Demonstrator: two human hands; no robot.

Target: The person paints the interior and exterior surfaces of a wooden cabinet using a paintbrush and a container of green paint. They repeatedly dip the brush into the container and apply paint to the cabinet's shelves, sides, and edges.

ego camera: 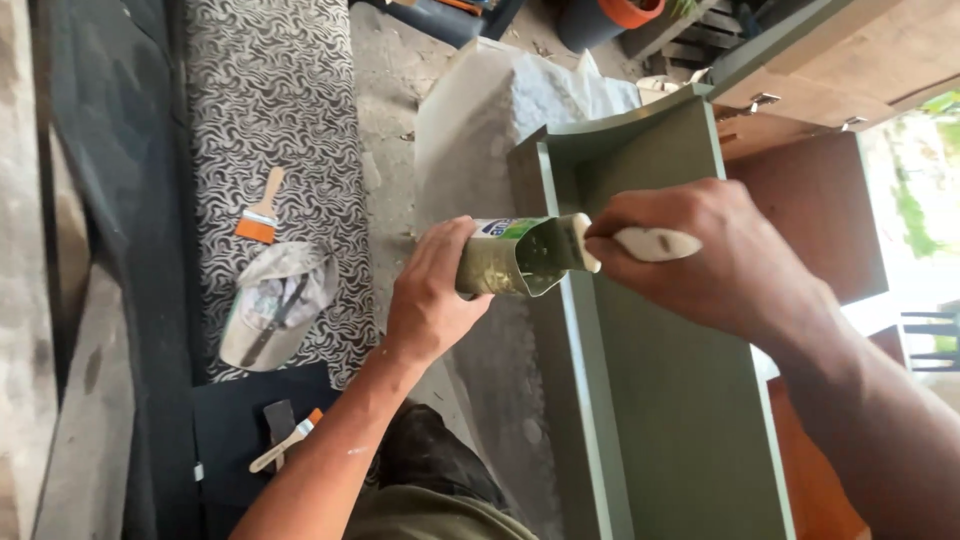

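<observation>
Head view shows your left hand (432, 290) wrapped around a cut-open can (515, 258), holding it tipped on its side just over the edge of the green panel (680, 400). Your right hand (715, 250) is closed on a pale brush handle (655, 243), with the brush end pushed into the can's mouth. The two hands sit close together, each clamped on its own thing.

You look to be loading the brush from the can, so this reads as the dip between strokes on the green panel. Whatever is inside the can cannot be made out. For the next move, judge it this way: draw the brush out clean against the can's rim, keep the can from tipping further, then carry the brush to the panel.

Off to your left, on the patterned mat (290, 90), lie an orange brush (260, 212) and a cap (278, 305); another brush (287, 440) lies nearer you.
</observation>
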